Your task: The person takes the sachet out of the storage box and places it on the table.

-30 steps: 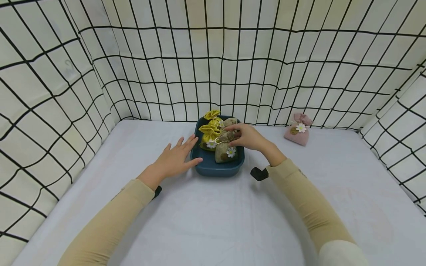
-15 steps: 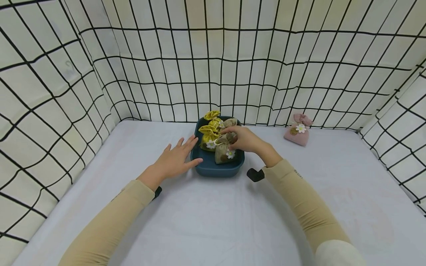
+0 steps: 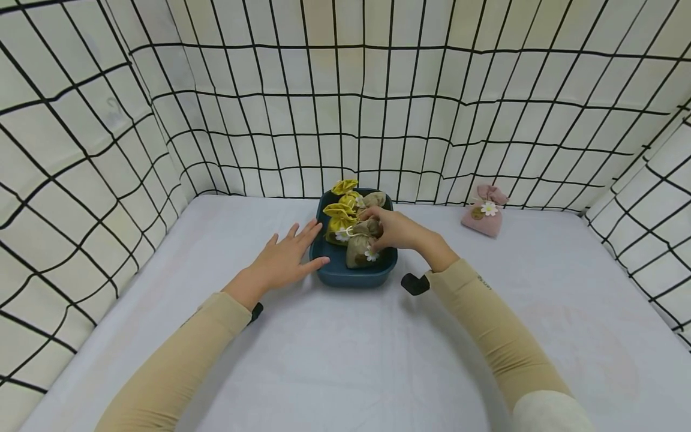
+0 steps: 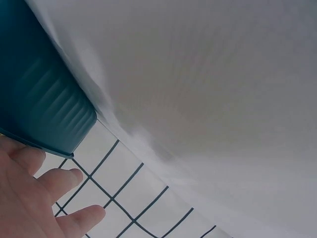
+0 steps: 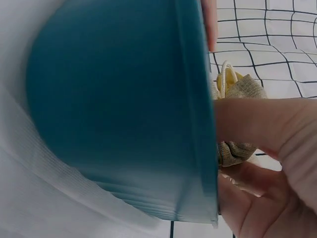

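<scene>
Khaki pouch (image 3: 356,253), with a white flower on its front, is what we are handling; it is inside the blue tub (image 3: 352,281), toward the right side. Nearest to us lies the white-covered bench (image 3: 335,354), with our tan sleeves (image 3: 178,354) reaching over it. Farther on, our left hand (image 3: 283,257) is at the tub's left side, its grip relaxed, fingers spread and tips at the rim, apparently to steady it. Our right hand (image 3: 403,231) comes in over the right rim, its grip closed on the khaki pouch, thumb and fingers around the gathered neck. Whether the pouch's base touches the tub's floor, we cannot tell.

We judge the step in hand to be settling this pouch among the others, though it could equally be a hold before lifting. If we are settling it, the next move calls for seating it low, then loosening our fingers without dragging the flower.

Beyond it, a yellow pouch (image 3: 339,223) sits at the left, with another yellow pouch (image 3: 349,198) and a second khaki pouch (image 3: 375,199) farther back. Well to the right, a pink pouch (image 3: 486,227) rests on the bench before the gridded wall (image 3: 270,114).
</scene>
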Tool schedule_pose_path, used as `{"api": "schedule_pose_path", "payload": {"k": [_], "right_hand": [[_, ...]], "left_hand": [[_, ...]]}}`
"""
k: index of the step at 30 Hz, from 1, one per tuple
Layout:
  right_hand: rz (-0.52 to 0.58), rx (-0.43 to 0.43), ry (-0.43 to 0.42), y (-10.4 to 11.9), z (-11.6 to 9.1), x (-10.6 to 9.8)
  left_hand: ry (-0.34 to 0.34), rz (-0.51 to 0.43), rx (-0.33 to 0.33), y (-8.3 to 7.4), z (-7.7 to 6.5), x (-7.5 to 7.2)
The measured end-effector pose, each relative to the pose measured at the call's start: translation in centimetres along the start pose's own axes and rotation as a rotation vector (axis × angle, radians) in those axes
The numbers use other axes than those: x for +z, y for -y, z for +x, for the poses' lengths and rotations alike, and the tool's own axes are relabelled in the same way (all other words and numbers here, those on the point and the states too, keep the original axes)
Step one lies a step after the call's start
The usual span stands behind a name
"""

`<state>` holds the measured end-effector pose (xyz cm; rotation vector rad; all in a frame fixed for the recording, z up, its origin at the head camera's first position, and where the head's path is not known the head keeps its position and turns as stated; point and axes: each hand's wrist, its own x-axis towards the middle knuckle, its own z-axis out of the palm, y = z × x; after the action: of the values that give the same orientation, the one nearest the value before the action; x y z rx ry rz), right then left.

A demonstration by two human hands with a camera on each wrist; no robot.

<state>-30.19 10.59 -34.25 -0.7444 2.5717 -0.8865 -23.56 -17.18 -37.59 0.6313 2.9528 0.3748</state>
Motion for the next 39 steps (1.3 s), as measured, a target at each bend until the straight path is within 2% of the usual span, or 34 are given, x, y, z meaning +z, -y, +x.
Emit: {"api": "schedule_pose_path", "payload": {"k": [9,23,29,39], "right_hand": [[-0.088,-0.008,0.059,-0.1,-0.2,0.3],[-0.131,-0.052,0.016,0.0,-0.6,0.8],[-0.125,-0.109,-0.008,0.0,-0.3,1.7],[-0.083,-0.149,-0.069,0.1,0.0,2.9]], "left_hand": [[-0.003,0.001,0.004,-0.2,0.1,0.1],[0.002,0.005,0.001,-0.2,0.3,0.2],[0.001,0.019,-0.005,-0.2,0.2,0.2],[-0.006,0.012,0.011,-0.1,0.1,0.1]]}}
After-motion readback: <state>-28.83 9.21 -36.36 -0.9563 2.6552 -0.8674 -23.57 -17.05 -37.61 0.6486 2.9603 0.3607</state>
